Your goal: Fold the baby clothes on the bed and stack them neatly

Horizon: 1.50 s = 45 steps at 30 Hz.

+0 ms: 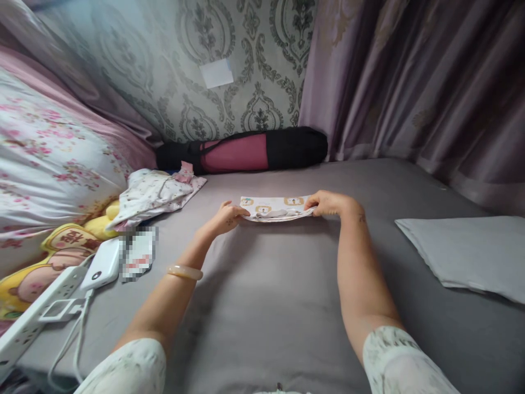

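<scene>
A folded white cloth with a tan and brown cartoon print is stretched between my two hands over the grey bed sheet. My left hand pinches its left end, thumb on top. At the right end, my right hand grips the cloth with fingers closed around the corner. Several layers show along the near edge, which sags slightly in the middle and casts a shadow on the sheet. Whether the far edge rests on the bed I cannot tell.
A black and maroon long bag lies against the wall. On the left are a crumpled floral garment, a white power bank, a power strip with cables, and a yellow plush toy. A folded grey cloth lies right.
</scene>
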### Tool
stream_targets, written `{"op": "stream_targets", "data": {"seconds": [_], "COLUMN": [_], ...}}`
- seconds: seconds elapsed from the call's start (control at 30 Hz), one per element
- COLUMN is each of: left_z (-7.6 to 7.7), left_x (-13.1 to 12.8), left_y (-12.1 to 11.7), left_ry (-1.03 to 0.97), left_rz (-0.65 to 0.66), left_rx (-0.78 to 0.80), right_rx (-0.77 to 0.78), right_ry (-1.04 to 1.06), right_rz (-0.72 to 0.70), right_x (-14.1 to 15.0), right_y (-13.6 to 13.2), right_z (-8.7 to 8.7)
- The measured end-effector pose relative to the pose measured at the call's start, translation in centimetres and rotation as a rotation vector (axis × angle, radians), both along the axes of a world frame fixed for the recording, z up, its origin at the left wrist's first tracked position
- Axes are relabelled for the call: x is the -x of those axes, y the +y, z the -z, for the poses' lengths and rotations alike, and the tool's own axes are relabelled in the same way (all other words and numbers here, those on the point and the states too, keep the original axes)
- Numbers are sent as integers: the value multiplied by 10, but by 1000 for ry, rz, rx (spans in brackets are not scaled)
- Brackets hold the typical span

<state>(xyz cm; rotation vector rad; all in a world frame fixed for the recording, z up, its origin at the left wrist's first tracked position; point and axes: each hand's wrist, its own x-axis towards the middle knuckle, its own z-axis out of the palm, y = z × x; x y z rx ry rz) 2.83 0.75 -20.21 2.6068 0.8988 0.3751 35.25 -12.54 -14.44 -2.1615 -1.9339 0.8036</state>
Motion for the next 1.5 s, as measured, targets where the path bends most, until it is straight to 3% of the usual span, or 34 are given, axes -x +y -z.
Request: {"op": "stream_targets", "data": {"seconds": [0.1, 0.23, 0.43, 0.6, 0.73, 0.87, 1.0, 1.5], "left_z": [2, -6, -18, -6, 9, 22, 33, 35], "left_x": [1, 1, -4, -38, -79, -105, -107, -106], "left_y": [-5, -18, -24, -18, -22, -33, -39, -35], "left_ry": [7, 38, 19, -122, -66, 34, 151, 276], "left_rz": [32, 72, 42, -143, -191, -263, -267, -274], "left_rx": [18, 46, 43, -112, -149, -145, -175, -142], "right_rx": [44, 102, 61, -195, -373, -344, -316, -166], "right_ry": [8, 50, 19, -125, -237, -264, -293, -277], "right_rz": [-25, -23, 89, 183, 199, 122, 87, 73], "right_x": [0, 0, -1, 27, 69, 98, 104, 101], "right_y": [-1, -3, -3, 20, 38, 42, 40, 43], "right_z": [1, 0, -3, 9, 33, 60, 76, 81]}}
